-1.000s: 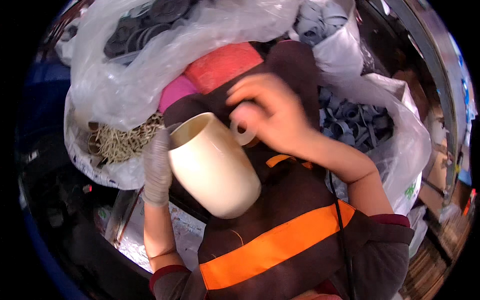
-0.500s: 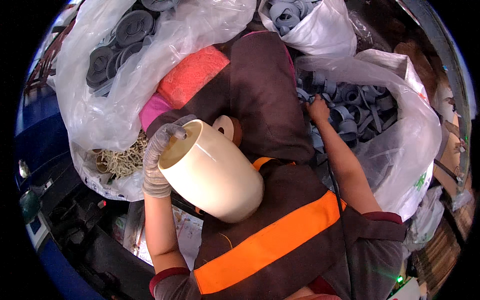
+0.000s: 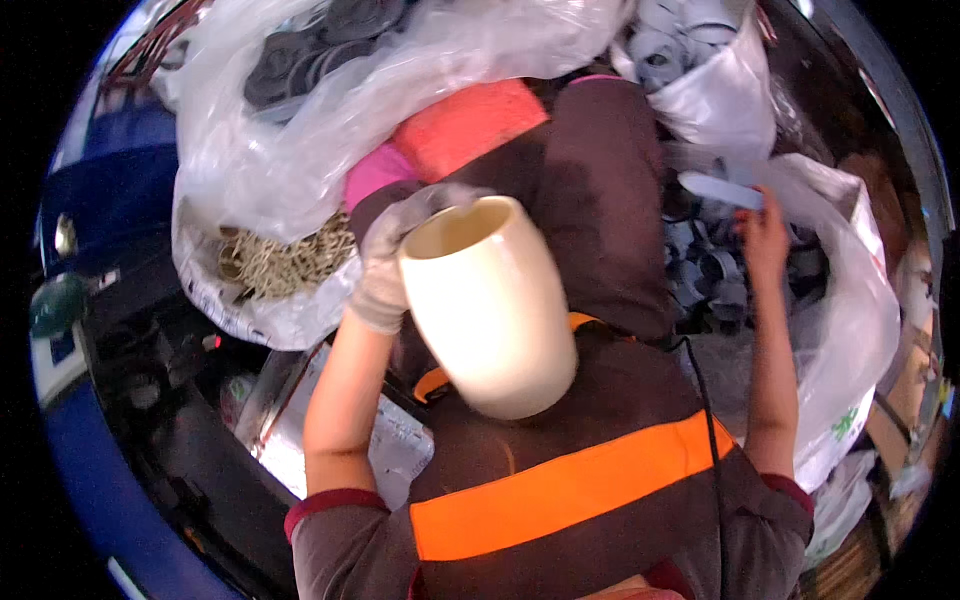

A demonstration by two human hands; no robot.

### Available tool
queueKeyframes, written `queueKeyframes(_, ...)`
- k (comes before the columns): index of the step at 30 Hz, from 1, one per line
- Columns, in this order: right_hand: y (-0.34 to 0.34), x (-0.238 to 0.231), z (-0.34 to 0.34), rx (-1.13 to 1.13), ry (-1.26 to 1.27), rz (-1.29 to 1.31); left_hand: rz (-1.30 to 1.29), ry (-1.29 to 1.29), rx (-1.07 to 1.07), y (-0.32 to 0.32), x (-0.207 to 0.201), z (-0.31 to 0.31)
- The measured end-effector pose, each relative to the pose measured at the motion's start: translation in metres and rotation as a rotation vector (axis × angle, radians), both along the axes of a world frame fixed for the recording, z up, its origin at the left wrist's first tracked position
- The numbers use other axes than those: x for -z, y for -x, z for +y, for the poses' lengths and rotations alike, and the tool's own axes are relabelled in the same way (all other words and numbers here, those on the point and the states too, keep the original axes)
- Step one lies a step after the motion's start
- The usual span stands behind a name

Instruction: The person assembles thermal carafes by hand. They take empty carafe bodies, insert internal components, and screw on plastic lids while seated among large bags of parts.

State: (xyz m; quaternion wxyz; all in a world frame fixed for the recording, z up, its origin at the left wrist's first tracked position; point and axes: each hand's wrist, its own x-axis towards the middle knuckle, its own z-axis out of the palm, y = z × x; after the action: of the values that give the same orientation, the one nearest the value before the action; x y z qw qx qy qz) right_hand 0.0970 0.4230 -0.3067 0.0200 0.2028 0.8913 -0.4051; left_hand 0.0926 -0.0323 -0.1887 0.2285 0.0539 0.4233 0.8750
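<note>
A cream, barrel-shaped plastic container (image 3: 490, 325) leans across my lap, its open mouth tilted up and away from me. My left hand (image 3: 383, 262), in a grey knit glove, grips it by the rim on the left side, with some fingers hidden behind the rim. My bare right hand (image 3: 766, 240) is raised over the right-hand sack and pinches one end of a flat, light grey plastic strip (image 3: 717, 190). Below that hand, grey curled plastic pieces (image 3: 715, 275) fill the sack.
At the upper left, a clear plastic bag (image 3: 330, 150) holds dark grey round lids (image 3: 350, 55). Tangled beige strands (image 3: 290, 262) lie in a sack beneath it. Another white sack (image 3: 715, 105) with grey parts stands at the upper right. A black cable (image 3: 712, 430) runs down my right side.
My right hand has come up out of the grey pieces with a strip pinched in it. The left hand has turned the container more upright. The whole view has shifted.
</note>
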Motion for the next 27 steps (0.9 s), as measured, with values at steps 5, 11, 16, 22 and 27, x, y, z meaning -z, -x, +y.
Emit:
queueKeyframes(5,-0.003,-0.135,-0.096,-0.273,0.556,0.623,-0.437,-0.258,0.071,0.016,0.001,0.003)
queueKeyframes(11,0.041,-0.166,-0.184,-0.969,1.184,-0.208,-0.438,-0.206,-0.094,0.001,-0.022,-0.005)
queueKeyframes(16,0.037,-0.190,-0.224,-0.672,0.872,-0.338,-0.317,-0.182,-0.115,-0.008,-0.011,-0.018)
queueKeyframes(22,0.048,-0.184,-0.244,-0.470,0.840,-0.161,-0.326,-0.350,-0.126,-0.003,0.006,-0.025)
queueKeyframes(27,0.052,-0.163,-0.262,-0.498,0.800,-0.272,-0.411,-0.311,-0.282,-0.008,0.020,-0.027)
